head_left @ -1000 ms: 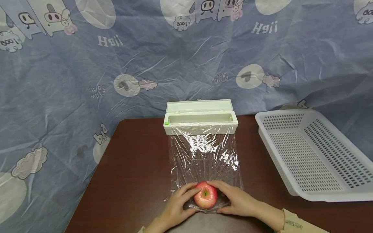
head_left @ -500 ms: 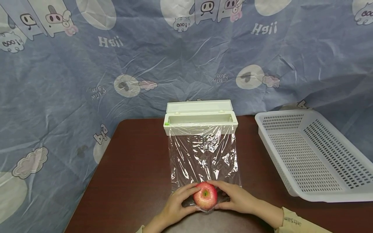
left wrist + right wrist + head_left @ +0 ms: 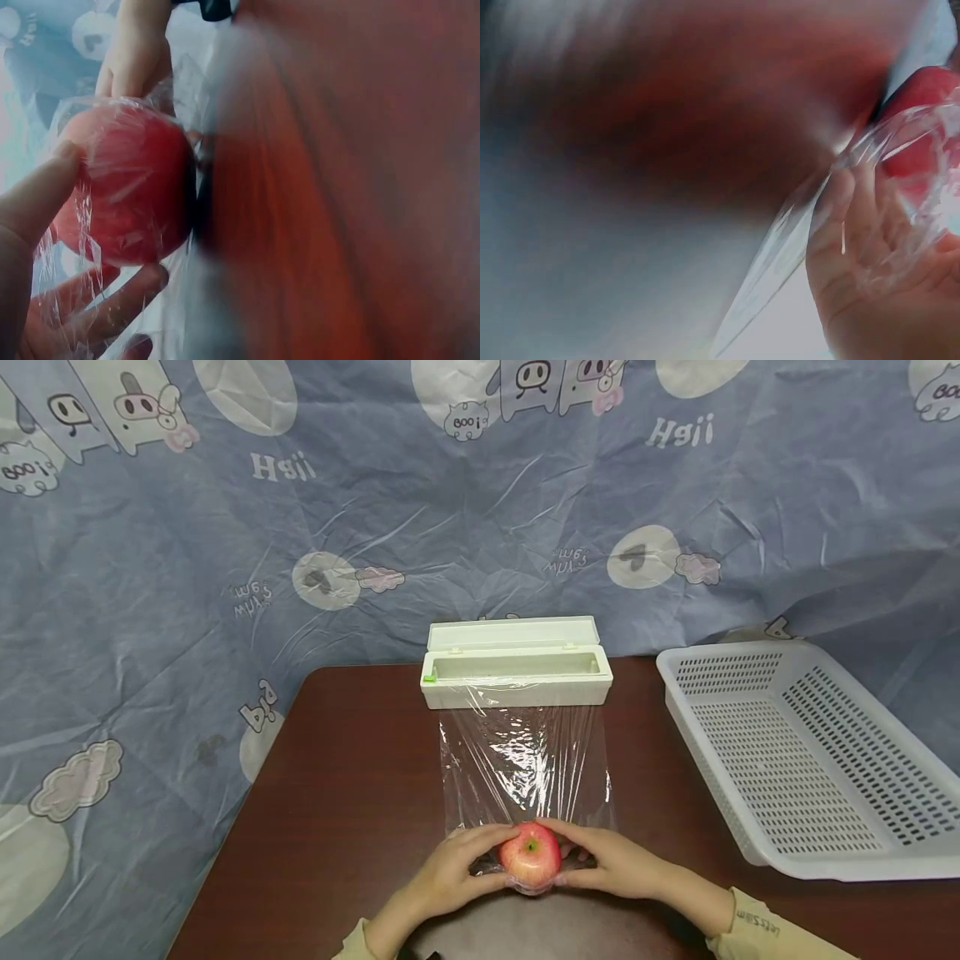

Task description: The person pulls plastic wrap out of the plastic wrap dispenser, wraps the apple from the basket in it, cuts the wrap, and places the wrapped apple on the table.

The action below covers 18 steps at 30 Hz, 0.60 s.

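Note:
A red apple (image 3: 531, 857) sits near the front of the table, with clear cling film (image 3: 525, 760) under it and folded up against its near side. My left hand (image 3: 455, 870) grips the apple from the left, fingers on the far side and thumb at the front. From the right, my right hand (image 3: 611, 864) holds it the same way. In the left wrist view, film lies over the apple (image 3: 131, 187) and the thumb presses on it. Crumpled film (image 3: 900, 262) covers the fingers in the right wrist view. The film runs back to a white dispenser box (image 3: 517, 695).
The dispenser's lid (image 3: 513, 632) stands raised at the back, and a green slider (image 3: 429, 678) sits at its left end. A white perforated basket (image 3: 787, 777) stands on the right. A patterned blue cloth (image 3: 450, 527) hangs behind the brown table (image 3: 337, 793).
The near edge of the film has been drawn in and up against the apple. Apple and hands have shifted slightly away from me, and the apple has tilted a little. The film's creases have changed.

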### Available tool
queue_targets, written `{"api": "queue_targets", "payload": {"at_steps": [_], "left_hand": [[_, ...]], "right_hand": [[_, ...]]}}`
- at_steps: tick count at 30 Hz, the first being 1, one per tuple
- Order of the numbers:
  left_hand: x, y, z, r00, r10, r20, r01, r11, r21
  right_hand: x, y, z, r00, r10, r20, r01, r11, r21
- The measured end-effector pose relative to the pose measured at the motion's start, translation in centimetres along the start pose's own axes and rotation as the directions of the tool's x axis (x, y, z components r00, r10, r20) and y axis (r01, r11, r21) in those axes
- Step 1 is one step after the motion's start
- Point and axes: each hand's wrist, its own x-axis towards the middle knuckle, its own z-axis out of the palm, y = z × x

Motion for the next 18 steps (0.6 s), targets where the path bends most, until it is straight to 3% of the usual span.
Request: {"api": "queue_targets", "payload": {"at_steps": [4, 10, 18], "left_hand": [[0.5, 0.0, -0.3, 0.998, -0.019, 0.053, 0.019, 1.0, -0.011], [0.9, -0.2, -0.6, 0.995, -0.053, 0.084, 0.055, 0.998, -0.031], [1.5, -0.7, -0.9, 0.986, -0.117, 0.123, 0.13, 0.985, -0.109]], "right_hand": [[0.1, 0.1, -0.4, 1.0, 0.006, 0.031, -0.007, 0.999, 0.037], [0.4, 0.4, -0.8, 0.998, -0.004, 0.057, 0.002, 0.999, 0.045], [0.9, 0.9, -1.6, 0.989, 0.098, 0.109, -0.108, 0.991, 0.085]]}}
